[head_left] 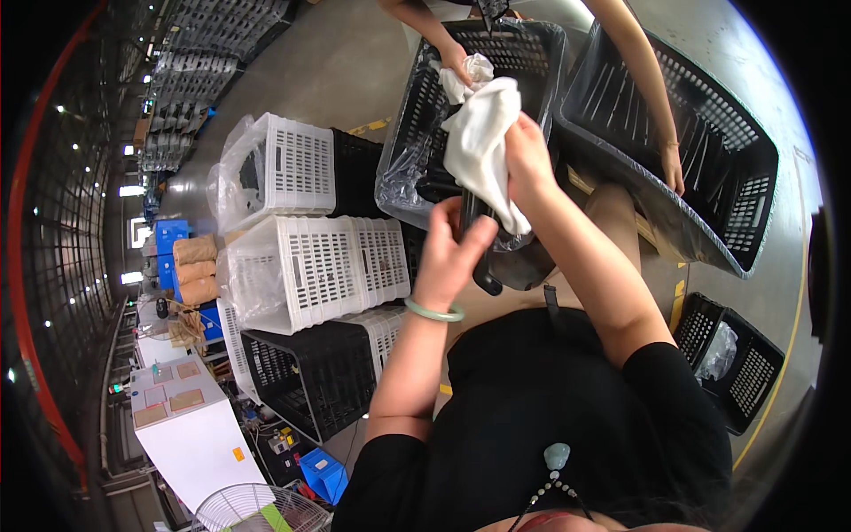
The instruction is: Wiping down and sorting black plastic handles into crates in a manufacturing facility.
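Note:
My left hand (448, 251), with a pale green bangle at the wrist, is closed round a long, dark, glossy part (487, 277) whose rounded lower end sticks out below the thumb. White cloth (483, 133) hangs from my right hand (529, 161), bunched in its closed fingers and draped against the dark part, whose upper stretch it hides. Both hands are over the near edge of a black crate (387, 182) lined with clear plastic. Across from me, a co-worker's hand (456, 62) grips another white cloth (467, 78).
The co-worker's other hand (674, 168) reaches into a second lined black crate (762, 199) containing several thin dark pieces. White crates (321, 270) and a black crate (310, 377) stand at left, near a white cabinet (195, 443) and wire fan guard (257, 510). Another black crate (753, 372) sits at right.

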A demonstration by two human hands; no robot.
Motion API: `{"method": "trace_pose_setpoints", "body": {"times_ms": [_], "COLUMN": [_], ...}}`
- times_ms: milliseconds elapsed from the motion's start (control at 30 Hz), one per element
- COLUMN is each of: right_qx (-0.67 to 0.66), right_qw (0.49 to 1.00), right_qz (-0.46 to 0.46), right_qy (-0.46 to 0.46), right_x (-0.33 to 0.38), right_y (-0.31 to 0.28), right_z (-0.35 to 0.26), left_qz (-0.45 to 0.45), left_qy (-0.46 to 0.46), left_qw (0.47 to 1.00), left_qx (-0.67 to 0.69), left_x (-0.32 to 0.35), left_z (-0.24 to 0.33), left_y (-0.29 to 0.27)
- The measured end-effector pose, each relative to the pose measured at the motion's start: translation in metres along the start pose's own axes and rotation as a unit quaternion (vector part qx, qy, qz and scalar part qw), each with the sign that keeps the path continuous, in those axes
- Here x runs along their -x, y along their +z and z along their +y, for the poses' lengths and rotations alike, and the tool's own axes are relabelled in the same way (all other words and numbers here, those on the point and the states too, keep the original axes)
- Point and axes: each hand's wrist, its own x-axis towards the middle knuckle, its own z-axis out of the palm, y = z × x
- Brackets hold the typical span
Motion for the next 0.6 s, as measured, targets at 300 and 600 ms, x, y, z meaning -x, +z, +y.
{"method": "trace_pose_setpoints", "body": {"times_ms": [300,600], "right_qx": [-0.121,-0.176], "right_qw": [0.992,0.984], "right_qz": [-0.043,-0.007], "right_qy": [-0.008,0.006], "right_x": [-0.006,-0.019], "right_y": [-0.003,-0.015], "right_z": [-0.002,-0.033], "left_qz": [-0.05,-0.094], "left_qy": [-0.038,-0.075], "left_qw": [0.995,0.945], "left_qx": [0.076,0.304], "left_x": [0.009,0.031], "left_z": [0.014,-0.021], "left_y": [0.007,-0.028]}}
